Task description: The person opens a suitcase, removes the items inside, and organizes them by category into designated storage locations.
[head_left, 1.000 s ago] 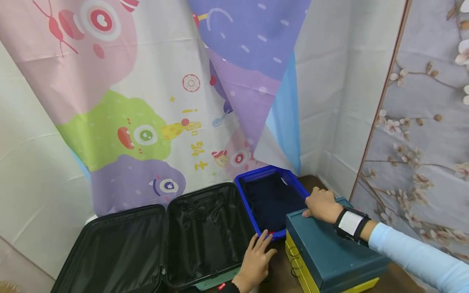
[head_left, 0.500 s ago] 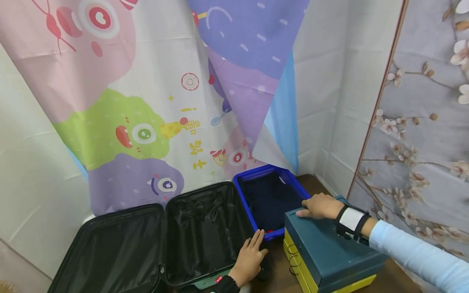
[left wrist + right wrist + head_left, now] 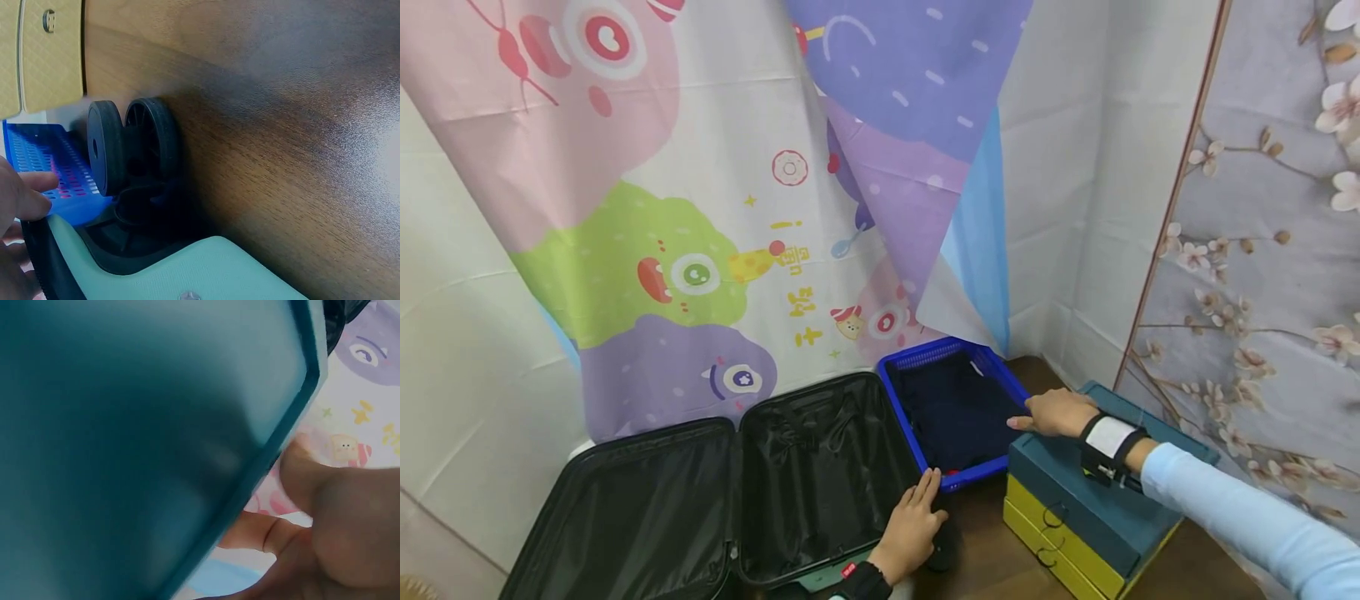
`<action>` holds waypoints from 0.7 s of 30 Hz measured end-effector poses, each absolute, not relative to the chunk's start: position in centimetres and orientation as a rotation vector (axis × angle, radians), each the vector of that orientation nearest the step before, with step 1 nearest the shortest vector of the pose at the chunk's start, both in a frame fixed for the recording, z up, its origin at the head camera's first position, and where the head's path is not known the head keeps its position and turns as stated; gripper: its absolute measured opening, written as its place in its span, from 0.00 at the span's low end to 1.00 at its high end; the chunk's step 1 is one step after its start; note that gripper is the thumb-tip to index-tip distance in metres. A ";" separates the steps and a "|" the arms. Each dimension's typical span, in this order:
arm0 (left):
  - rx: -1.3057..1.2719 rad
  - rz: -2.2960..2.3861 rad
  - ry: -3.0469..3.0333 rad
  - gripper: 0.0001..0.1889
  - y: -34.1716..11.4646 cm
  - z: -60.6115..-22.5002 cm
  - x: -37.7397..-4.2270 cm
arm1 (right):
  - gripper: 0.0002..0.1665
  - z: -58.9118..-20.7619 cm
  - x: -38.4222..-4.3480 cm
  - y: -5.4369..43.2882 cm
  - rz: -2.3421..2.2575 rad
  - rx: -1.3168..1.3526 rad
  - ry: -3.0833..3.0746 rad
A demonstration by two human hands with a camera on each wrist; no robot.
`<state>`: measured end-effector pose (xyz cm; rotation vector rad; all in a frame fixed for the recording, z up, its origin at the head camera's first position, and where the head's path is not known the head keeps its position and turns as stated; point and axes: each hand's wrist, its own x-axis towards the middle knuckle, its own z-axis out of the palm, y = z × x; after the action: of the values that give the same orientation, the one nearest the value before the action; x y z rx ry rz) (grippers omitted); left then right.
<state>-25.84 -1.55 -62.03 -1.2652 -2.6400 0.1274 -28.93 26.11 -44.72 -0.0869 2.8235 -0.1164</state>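
In the head view my left hand (image 3: pixel 910 533) rests at the near right rim of the open suitcase (image 3: pixel 820 467), its fingers straight. The left wrist view shows those fingers (image 3: pixel 31 190) at the suitcase's black and mint-green edge, beside a pair of black wheels (image 3: pixel 134 147). My right hand (image 3: pixel 1060 412) hooks its fingers over the far edge of a teal box (image 3: pixel 1120 492) with yellow drawers and ring pulls. Its thumb sticks out past that edge toward the blue basket. In the right wrist view the teal top (image 3: pixel 156 425) fills the left side, partly hiding the fingers.
A blue basket (image 3: pixel 973 477) holding folded dark cloth (image 3: pixel 955 408) stands between suitcase and drawer box. The suitcase's other half (image 3: pixel 632 508) lies open to the left. Brown tabletop (image 3: pixel 970 575) shows in front. A cartoon-printed curtain (image 3: pixel 700 167) hangs behind.
The drawer box has shifted right and turned, with my right hand on its far edge. My left hand moved slightly left onto the suitcase rim, its fingers drawing together.
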 end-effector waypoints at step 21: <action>-1.248 -0.201 -2.690 0.17 -1.7 -62.5 -26.5 | 0.06 -45.1 -27.7 30.8 -0.344 -0.441 2.889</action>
<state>-26.51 -1.66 -62.54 -1.2478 -2.6904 -0.2009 -27.69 30.82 -45.12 -0.4409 2.8886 -0.3440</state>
